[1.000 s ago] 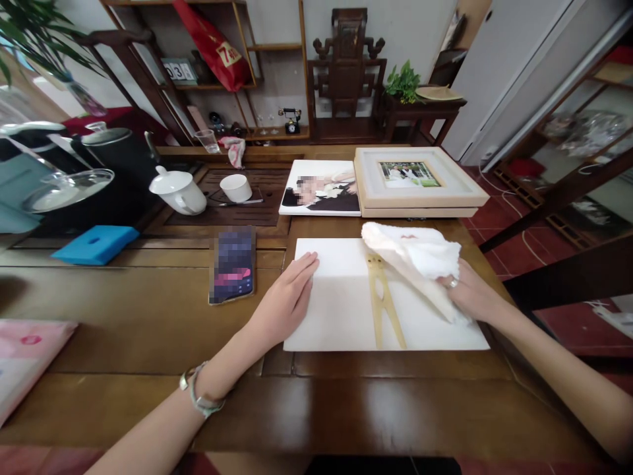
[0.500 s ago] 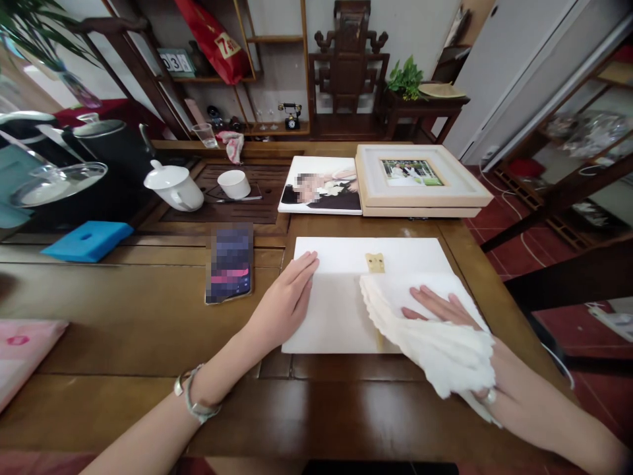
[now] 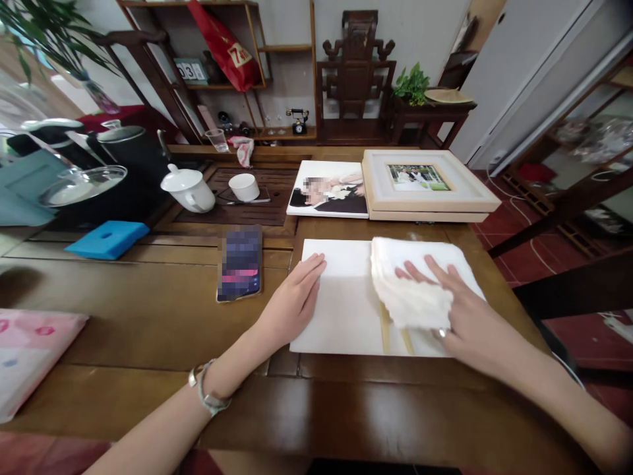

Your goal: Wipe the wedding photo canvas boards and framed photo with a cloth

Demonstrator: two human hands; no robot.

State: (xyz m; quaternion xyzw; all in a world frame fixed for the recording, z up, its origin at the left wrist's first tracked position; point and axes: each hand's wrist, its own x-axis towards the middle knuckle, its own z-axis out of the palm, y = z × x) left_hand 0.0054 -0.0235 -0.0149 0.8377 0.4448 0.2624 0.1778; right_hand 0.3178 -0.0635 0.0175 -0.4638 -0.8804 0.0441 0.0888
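Note:
A white panel (image 3: 341,310), seemingly the back of a picture, lies flat on the wooden table, with gold-coloured strips (image 3: 385,330) on it. My left hand (image 3: 297,297) rests on its left edge, fingers stretched out and together, holding nothing. On the panel's right half is a white cloth (image 3: 418,300). My right hand (image 3: 457,300) presses this cloth down with spread fingers, and part of the cloth folds over the palm. The gold hanger seen earlier is hidden under the cloth.
Behind the panel lie a photo panel (image 3: 346,206) and stacked wooden picture frames (image 3: 430,210). Left of my left hand is a phone (image 3: 241,264). Farther left are a blue block (image 3: 109,241), a white lidded cup (image 3: 190,191), a small bowl (image 3: 244,188) and a pink-white packet (image 3: 39,356).
My right hand has slid the cloth away from me over the panel, covering the hanger and exposing the strips near the front edge. My left hand stays on the left edge. The view has shifted slightly.

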